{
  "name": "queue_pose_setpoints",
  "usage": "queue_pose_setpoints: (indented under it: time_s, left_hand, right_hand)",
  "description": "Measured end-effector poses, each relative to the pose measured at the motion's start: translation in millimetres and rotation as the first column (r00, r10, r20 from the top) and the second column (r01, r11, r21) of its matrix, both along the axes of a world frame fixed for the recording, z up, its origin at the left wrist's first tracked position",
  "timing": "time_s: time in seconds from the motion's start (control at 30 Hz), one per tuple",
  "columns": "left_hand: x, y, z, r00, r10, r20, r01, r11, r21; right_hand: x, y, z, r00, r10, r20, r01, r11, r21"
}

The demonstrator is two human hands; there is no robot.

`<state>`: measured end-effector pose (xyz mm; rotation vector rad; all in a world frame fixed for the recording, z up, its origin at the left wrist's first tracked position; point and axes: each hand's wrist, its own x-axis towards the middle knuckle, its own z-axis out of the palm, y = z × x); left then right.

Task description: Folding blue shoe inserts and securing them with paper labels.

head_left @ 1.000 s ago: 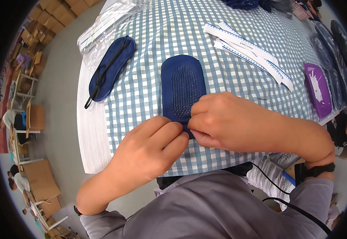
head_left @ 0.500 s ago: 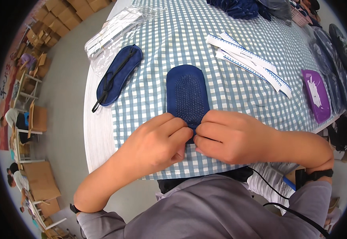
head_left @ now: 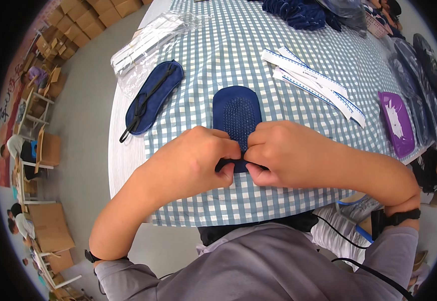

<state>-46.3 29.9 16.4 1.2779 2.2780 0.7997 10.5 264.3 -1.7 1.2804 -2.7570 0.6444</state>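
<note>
our left hand (head_left: pixel 193 160) and right hand (head_left: pixel 283 153) pinching the near end of a rounded navy fabric sock with nubby grip dots (head_left: pixel 237 114), flat on the blue-checked cloth table (head_left: pixel 218 55), soft navy eye mask (head_left: pixel 151 98) off left

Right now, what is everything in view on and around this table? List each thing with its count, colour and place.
sock: one, dark blue with a dotted sole, flat on the table middle, near end pinched by both hands
sleep mask: one, dark blue with a black strap, left of the sock
plastic bags: a clear pile, count unclear, far left table edge
paper strips: several, white with blue print, right of the sock
pouch: one, purple, right edge
fabric pile: dark blue, far end
tablecloth: one, blue and white checked
cardboard boxes: several, brown, on the floor at left
left hand: gripping the sock's near end
right hand: gripping the same end
</note>
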Motion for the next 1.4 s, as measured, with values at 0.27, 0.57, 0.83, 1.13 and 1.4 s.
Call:
queue_pose_setpoints:
  time_s: [0.27,0.57,0.83,1.13,1.4]
  left_hand:
    - [14,-9,-15,0.900,-0.038,-0.435,0.134,0.972,0.193]
    - [23,-5,-28,0.850,0.020,-0.527,0.123,0.964,0.234]
    - [14,-6,-29,0.914,0.000,-0.405,0.095,0.972,0.215]
    - [-4,2,-12,0.994,-0.003,-0.107,0.020,0.988,0.156]
    - [-22,5,-2,0.999,0.024,0.030,-0.025,0.999,0.024]
  right_hand:
    - [-12,1,3,0.993,-0.020,0.116,0.025,0.999,-0.040]
    - [-1,8,-9,0.992,-0.002,-0.122,-0.011,0.995,-0.103]
    - [13,2,-14,0.939,0.043,-0.341,-0.067,0.996,-0.058]
    - [-3,-1,-15,0.954,-0.001,-0.301,-0.014,0.999,-0.049]
    - [-23,2,-6,0.994,-0.022,-0.106,0.022,1.000,-0.003]
